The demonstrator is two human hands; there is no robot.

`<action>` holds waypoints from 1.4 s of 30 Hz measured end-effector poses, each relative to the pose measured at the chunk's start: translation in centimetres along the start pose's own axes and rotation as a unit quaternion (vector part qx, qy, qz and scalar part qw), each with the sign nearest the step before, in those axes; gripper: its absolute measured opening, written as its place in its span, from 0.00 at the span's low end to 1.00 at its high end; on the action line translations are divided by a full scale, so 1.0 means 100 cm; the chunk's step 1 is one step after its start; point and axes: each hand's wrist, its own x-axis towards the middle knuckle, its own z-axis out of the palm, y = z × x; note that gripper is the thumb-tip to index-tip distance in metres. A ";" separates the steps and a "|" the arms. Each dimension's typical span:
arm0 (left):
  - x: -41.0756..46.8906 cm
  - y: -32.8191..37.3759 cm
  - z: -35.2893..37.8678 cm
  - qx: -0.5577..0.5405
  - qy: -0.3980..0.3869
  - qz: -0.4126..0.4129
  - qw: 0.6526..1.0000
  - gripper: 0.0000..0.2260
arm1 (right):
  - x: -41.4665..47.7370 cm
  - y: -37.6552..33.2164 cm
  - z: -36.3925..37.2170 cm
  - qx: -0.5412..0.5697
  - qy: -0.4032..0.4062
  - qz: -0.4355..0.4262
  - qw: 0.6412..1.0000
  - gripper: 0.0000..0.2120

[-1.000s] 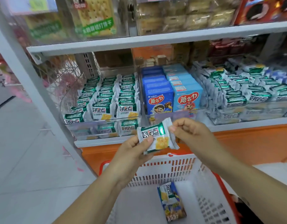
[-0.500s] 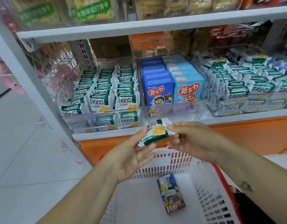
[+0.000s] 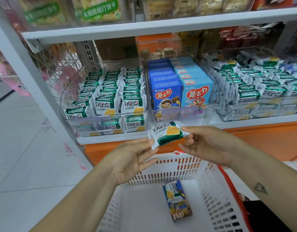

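Observation:
A small green-and-white cracker packet (image 3: 167, 133) hangs in the air above a white shopping basket (image 3: 162, 166), tilted with its printed face up. My left hand (image 3: 132, 160) pinches its lower left seam between thumb and forefinger, the other fingers spread. My right hand (image 3: 205, 144) pinches its right seam. On the basket floor another cracker packet (image 3: 172, 190) lies on top of a dark blue snack box (image 3: 180, 208).
A clear bin (image 3: 87, 122) of the same green packets stands on the shelf at left. Beside it are blue snack boxes (image 3: 166, 97) and light blue boxes (image 3: 197, 96), then more green packets (image 3: 249, 91) at right. An upper shelf (image 3: 144, 29) overhangs. Tiled floor lies at left.
The packet has turned from upright to tilted face up between both hands. The view has dropped slightly toward the basket.

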 end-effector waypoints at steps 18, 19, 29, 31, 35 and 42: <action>0.003 -0.006 0.000 0.270 0.100 0.357 0.888 0.04 | -0.002 -0.005 0.000 -0.286 -0.032 -0.216 0.933 0.03; 0.003 -0.005 0.001 0.256 0.102 0.366 0.889 0.03 | -0.002 -0.006 -0.001 -0.289 -0.032 -0.216 0.932 0.03; -0.003 0.000 0.001 0.245 -0.024 0.367 0.897 0.13 | -0.004 -0.003 -0.001 -0.328 0.008 -0.256 0.909 0.04; -0.002 -0.001 0.001 0.222 -0.016 0.363 0.905 0.10 | -0.005 0.000 0.001 -0.339 0.021 -0.288 0.896 0.02; 0.002 -0.006 0.003 0.206 0.009 0.365 0.908 0.15 | -0.002 0.005 0.002 -0.320 0.009 -0.323 0.890 0.06; 0.001 -0.011 0.003 0.272 0.068 0.423 0.862 0.21 | 0.005 0.010 0.000 -0.338 0.004 -0.320 0.885 0.06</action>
